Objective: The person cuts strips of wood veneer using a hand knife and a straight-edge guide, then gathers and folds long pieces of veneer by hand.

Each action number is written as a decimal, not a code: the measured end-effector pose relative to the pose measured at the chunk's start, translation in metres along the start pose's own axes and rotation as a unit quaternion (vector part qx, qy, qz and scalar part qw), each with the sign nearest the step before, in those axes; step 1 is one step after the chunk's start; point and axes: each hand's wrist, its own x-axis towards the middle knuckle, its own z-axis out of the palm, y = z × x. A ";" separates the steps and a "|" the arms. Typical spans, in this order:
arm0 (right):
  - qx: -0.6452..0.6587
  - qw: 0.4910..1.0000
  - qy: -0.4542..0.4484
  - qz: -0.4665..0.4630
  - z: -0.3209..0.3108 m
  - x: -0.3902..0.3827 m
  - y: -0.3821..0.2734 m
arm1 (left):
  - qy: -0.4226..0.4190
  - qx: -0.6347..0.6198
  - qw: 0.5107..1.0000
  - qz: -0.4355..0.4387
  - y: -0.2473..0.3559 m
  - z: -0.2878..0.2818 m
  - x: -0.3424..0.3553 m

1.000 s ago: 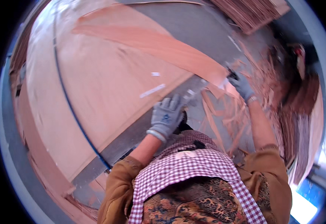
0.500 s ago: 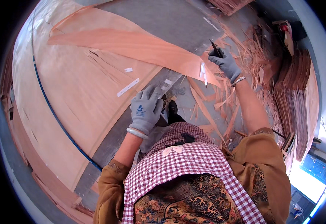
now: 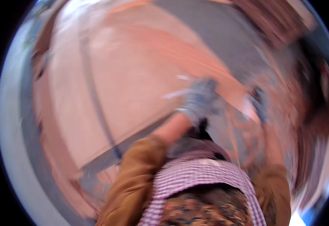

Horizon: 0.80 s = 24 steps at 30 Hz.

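Note:
The view is smeared by motion. My left hand (image 3: 200,98), in a grey glove, is over the near right edge of a large pale wood veneer sheet (image 3: 130,90); its fingers are too blurred to read. A long orange veneer strip (image 3: 194,56) lies slantwise across the sheet and reaches toward my right hand (image 3: 260,107). That hand, also gloved in grey, is closed around a slim dark tool (image 3: 254,93), whose exact kind the blur hides. A white piece (image 3: 248,108) shows at the strip's near end.
A dark blue hose or cord (image 3: 96,98) runs across the sheet on the left. White tape-like pieces (image 3: 175,93) lie by my left hand. Veneer scraps (image 3: 230,132) litter the floor, and a stack of brown veneer (image 3: 271,19) stands at the far right.
My view has swung, so the scene is shifted and blurred. My left hand has come nearer the orange strip, and my right hand is now lower, beside the strip's near end.

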 end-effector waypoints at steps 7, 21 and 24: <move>0.448 0.887 -0.093 0.065 -0.114 -0.033 0.044 | 0.099 0.038 0.994 0.006 -0.004 0.033 -0.015; 0.084 0.973 -0.119 0.177 0.104 -0.066 -0.116 | 0.076 -0.254 0.959 -0.101 -0.011 -0.016 -0.094; 0.152 0.949 -0.185 0.204 0.138 -0.064 -0.113 | 0.118 -0.259 0.946 -0.156 -0.019 -0.016 -0.127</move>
